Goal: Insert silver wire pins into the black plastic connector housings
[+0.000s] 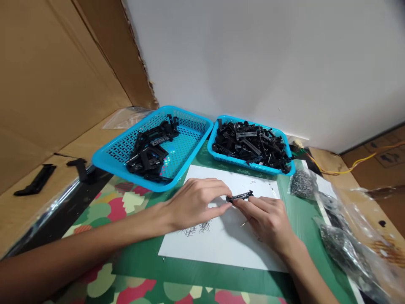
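Note:
A slim black plastic part (pixel 242 196) is held over a white sheet (pixel 218 253). My left hand (pixel 198 200) pinches its left end between thumb and fingertips. My right hand (pixel 267 217) closes on the same part from the right, its fingertips meeting the left ones. Under the right palm pokes out a thin, light-coloured tip (pixel 243 223); what it belongs to is hidden. Small bent wire pieces, perhaps springs (pixel 204 227), lie on the sheet beneath the left hand, with a few more bits near its far edge.
A blue basket (pixel 158 185) at the back left holds some black parts; another blue basket (pixel 253 166) beside it is heaped with them. Clear bags of small metal pieces (pixel 341 245) lie at the right. Two black parts (pixel 38 179) rest on cardboard at the left.

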A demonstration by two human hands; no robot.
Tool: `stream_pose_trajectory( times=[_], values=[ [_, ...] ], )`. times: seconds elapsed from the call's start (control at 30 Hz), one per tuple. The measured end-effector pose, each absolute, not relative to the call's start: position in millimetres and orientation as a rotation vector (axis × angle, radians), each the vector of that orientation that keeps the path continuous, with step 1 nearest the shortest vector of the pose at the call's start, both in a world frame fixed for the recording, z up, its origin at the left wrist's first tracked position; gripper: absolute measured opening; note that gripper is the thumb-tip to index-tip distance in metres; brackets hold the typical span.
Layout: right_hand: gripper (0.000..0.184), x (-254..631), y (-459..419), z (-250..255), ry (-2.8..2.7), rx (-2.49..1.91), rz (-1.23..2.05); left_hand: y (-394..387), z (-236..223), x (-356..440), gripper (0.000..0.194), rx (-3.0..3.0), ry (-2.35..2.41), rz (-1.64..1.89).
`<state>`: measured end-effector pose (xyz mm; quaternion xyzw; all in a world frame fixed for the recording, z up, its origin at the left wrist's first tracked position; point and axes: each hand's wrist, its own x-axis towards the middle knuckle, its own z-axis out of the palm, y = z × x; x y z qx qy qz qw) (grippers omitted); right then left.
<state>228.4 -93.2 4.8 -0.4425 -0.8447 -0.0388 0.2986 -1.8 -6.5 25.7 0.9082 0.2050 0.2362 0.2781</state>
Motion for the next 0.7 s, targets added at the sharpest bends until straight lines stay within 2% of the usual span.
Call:
stream_pose_trajectory(
  times=[0.17,0.33,0.5,0.7],
  values=[
    [0.015,234,-94,17,-2.059,-1.283,0.248,-22,31,9,0.011,2.385,0.761,0.684],
    [0.026,238,-90,39,-2.069,-1.336,0.536,-31,29,11,0.007,2.333,0.884,0.731],
    [0.027,238,-82,33,-2.025,-1.314,0.458,-33,16,5,0.012,2.361,0.837,0.739],
    [0.010,216,-89,16,-1.383,-1.330,0.610,-35,6,0,0.011,2.389,0.812,0.729]
  ],
)
